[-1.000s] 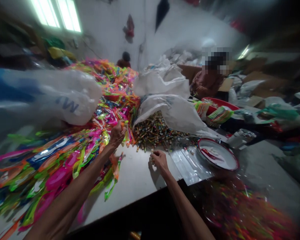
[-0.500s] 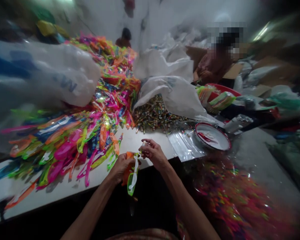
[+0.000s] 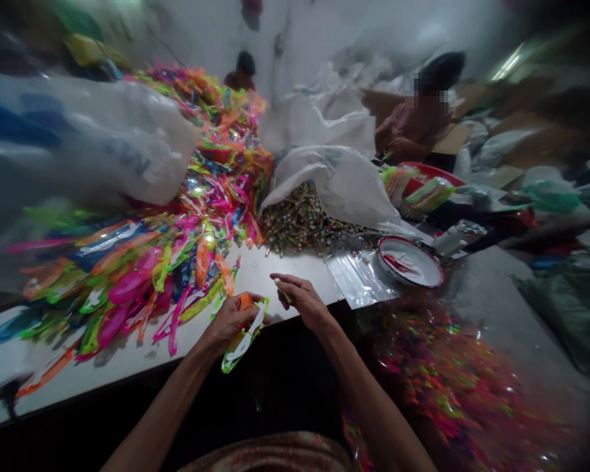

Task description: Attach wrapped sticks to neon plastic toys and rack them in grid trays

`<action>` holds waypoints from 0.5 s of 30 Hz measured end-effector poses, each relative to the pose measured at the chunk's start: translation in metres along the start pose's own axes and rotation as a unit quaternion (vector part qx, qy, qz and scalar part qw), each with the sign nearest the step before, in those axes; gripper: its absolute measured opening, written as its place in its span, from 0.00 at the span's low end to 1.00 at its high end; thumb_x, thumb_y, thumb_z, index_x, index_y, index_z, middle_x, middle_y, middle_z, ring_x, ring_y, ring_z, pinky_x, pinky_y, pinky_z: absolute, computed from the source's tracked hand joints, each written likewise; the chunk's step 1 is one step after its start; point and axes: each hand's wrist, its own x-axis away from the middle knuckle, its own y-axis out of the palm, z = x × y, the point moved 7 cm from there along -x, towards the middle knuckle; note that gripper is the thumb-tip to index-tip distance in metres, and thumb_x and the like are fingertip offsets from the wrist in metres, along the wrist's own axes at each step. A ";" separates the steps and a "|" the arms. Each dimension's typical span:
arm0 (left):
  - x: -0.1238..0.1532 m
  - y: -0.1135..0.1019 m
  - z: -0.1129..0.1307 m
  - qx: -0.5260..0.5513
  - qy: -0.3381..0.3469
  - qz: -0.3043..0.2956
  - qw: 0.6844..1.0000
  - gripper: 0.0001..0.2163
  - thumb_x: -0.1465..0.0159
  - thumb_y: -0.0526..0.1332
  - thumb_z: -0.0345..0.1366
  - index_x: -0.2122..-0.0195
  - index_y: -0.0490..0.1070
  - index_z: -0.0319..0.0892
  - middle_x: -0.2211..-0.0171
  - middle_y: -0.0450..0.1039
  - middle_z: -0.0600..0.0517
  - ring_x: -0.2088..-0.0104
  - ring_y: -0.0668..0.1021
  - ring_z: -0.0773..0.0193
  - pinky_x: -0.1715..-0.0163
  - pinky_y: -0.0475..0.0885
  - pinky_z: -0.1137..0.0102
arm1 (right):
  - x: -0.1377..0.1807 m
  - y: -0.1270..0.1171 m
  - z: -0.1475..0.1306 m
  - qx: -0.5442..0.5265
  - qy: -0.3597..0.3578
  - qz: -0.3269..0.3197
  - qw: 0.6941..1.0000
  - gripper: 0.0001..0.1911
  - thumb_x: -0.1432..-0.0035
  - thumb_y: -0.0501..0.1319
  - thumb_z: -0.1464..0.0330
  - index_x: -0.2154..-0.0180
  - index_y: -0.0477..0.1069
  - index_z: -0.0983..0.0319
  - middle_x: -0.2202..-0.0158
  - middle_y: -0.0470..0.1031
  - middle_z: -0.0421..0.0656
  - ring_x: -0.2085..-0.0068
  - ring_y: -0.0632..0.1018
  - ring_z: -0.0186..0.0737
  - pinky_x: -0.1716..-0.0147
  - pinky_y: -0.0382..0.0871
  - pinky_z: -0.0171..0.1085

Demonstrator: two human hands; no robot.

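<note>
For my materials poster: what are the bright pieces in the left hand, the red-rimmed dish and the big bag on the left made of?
Bright pieces in the left hand: probably glossy plastic; their neon edges catch the light.
Red-rimmed dish: perhaps smooth enamelled metal, white with coloured rim; plastic is possible.
Big bag: likely thin plastic, soft sheen, pale highlights on its bulges.

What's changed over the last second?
Left hand came back from the bright plastic heap toward the person, to the near table edge, bringing orange and green-and-white pieces. Right hand drew back from beside the heap of small parts, still gripping a small part. The camera's view shifted too. Both heaps, red-rimmed plate and clear bags: no visible change in place.
</note>
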 end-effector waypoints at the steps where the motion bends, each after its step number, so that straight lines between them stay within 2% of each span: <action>1: 0.000 -0.002 -0.001 -0.001 -0.002 -0.001 1.000 0.21 0.53 0.65 0.37 0.58 0.66 0.37 0.78 0.75 0.52 0.82 0.71 0.69 0.81 0.65 0.75 | 0.003 0.003 -0.002 0.019 0.001 -0.025 0.999 0.21 0.51 0.64 0.63 0.55 0.69 0.65 0.81 0.67 0.34 0.82 0.65 0.27 0.81 0.56 0.29; 3: 0.000 -0.006 -0.002 0.004 -0.006 -0.009 1.000 0.19 0.52 0.64 0.36 0.59 0.66 0.37 0.78 0.76 0.51 0.83 0.71 0.69 0.82 0.64 0.76 | 0.008 0.008 -0.005 0.046 0.003 -0.064 0.997 0.19 0.52 0.65 0.63 0.58 0.69 0.64 0.80 0.69 0.35 0.81 0.66 0.28 0.80 0.57 0.30; 7: 0.004 -0.007 -0.003 0.012 -0.018 -0.034 0.999 0.17 0.53 0.62 0.32 0.60 0.68 0.36 0.80 0.74 0.52 0.85 0.69 0.71 0.83 0.62 0.76 | 0.014 0.011 -0.009 0.074 -0.004 -0.101 0.992 0.12 0.52 0.66 0.64 0.68 0.73 0.66 0.76 0.72 0.39 0.79 0.67 0.27 0.77 0.60 0.30; 15: 0.013 -0.001 0.003 -0.006 -0.023 -0.074 0.997 0.19 0.52 0.62 0.32 0.58 0.69 0.35 0.80 0.75 0.52 0.84 0.68 0.71 0.83 0.60 0.76 | 0.014 0.010 -0.007 0.090 0.009 -0.125 0.988 0.11 0.52 0.65 0.63 0.69 0.76 0.65 0.76 0.73 0.40 0.79 0.68 0.28 0.77 0.60 0.31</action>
